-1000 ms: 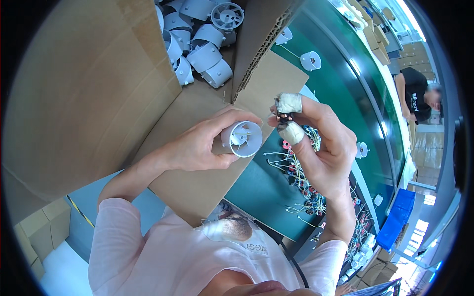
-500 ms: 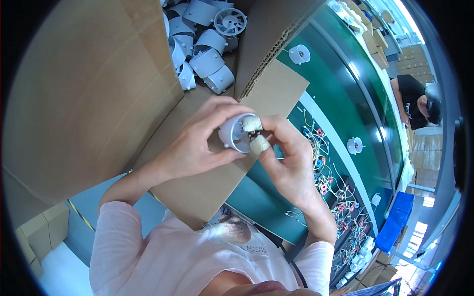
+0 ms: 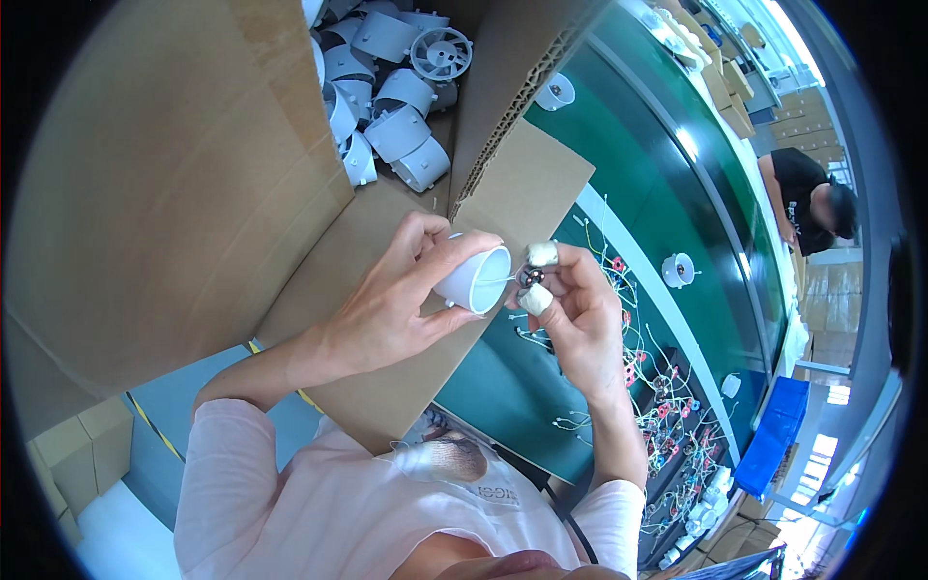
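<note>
A white cylindrical fan housing [image 3: 462, 282] is gripped round its side by my left hand [image 3: 372, 314], its open mouth facing right. Just right of that mouth, my right hand [image 3: 590, 329] pinches a small dark motor part [image 3: 531, 277] between thumb and forefinger, both tips wrapped in whitish tape. A thin pale wire runs from inside the housing towards the motor part. The two pieces are apart. My fingers partly cover the motor part, so its full shape is hidden.
A large cardboard box [image 3: 174, 184] holds many white housings [image 3: 396, 132]. Green conveyor belt [image 3: 628, 184] on the right carries spaced housings [image 3: 679, 271]. Wired motor parts [image 3: 667, 416] lie heaped beside it, near a blue bin [image 3: 773, 435]. Another person [image 3: 807, 198] sits beyond.
My right hand has drawn back right from the housing's mouth with the motor part. My left hand has turned the housing so its opening faces right. Housings on the belt have shifted up and left.
</note>
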`<state>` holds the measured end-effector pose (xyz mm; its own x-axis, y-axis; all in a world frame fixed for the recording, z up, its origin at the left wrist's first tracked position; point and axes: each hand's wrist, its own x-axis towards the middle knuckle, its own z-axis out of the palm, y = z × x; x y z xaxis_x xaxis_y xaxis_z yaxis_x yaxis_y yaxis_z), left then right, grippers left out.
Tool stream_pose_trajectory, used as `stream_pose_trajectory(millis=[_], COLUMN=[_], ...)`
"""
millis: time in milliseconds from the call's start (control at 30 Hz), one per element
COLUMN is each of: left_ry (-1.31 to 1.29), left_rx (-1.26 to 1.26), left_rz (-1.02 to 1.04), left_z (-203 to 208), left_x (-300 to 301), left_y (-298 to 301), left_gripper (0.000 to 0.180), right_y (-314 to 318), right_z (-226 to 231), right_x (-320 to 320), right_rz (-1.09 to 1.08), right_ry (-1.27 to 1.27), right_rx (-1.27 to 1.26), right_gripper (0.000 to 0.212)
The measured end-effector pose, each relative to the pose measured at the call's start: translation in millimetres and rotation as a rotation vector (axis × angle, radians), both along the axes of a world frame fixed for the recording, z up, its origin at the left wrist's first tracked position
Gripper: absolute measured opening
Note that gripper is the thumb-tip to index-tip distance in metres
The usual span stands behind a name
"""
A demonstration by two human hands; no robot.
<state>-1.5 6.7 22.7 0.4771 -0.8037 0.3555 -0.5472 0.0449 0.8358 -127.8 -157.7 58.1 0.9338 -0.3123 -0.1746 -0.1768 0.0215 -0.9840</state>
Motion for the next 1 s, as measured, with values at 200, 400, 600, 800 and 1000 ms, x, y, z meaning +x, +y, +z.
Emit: stream_pose_trajectory(millis=[200, 400, 600, 800, 1000], left_ry=[-0.119, -0.093, -0.063, 0.01, 0.001], left_rx=[0.006, -0.032, -0.061, -0.07, -0.105], left_rz=[0.034, 0.022, 0.024, 0.022, 0.014], left_z=[1, 5, -1, -1, -3], left_x=[1, -1, 1, -1, 1], left_y=[-2, -5, -5, -7, -6], left_gripper=[0.068, 0.065, 0.063, 0.06, 0.06], right_y=[2, 14, 20, 18, 20], right_z=[-6, -21, -24, -23, -14], right_x=[-2, 10, 19, 18, 17], right_rz=[-0.028, -0.062, -0.072, -0.054, -0.037], right_ry=[-0.219, -0.473, -0.486, -0.511, -0.466], right_rx=[-0.717, -0.994, -1.077, -1.077, -1.217], right_gripper=[0.036, 0.039, 0.035, 0.036, 0.035])
